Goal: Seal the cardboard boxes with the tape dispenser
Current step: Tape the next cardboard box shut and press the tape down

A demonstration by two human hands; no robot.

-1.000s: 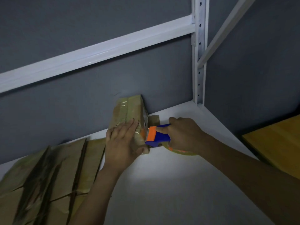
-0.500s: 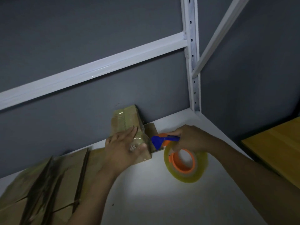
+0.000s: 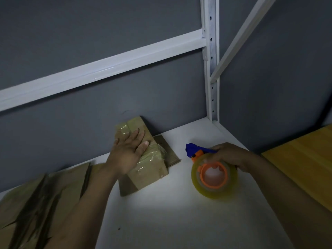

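I look down on a white shelf board (image 3: 161,221) set against a dark grey wall (image 3: 89,33), with a white metal rack frame (image 3: 210,69) rising at the far right corner and a crossbar running along the wall. A yellow wooden surface (image 3: 305,168) lies off to the right, beyond the shelf edge. At the lower left I see a heap of flattened cardboard (image 3: 36,203) lying on the shelf.

Near the wall, left of centre, the cardboard box (image 3: 150,169) stands on the shelf, its top wrapped in glossy clear tape. A loose cardboard piece (image 3: 167,150) lies just beside it on the right, touching it.

My left hand (image 3: 127,155) rests flat on the top of the box, fingers stretched out and pressing down, not curled around anything.

My right hand (image 3: 228,155) is well apart from the box, to its right above the shelf. Its fingers are wrapped around the tape dispenser (image 3: 212,173), gripping it from above; the blue cutter end points towards the box, and the orange hub carries a roll of clear yellowish tape.
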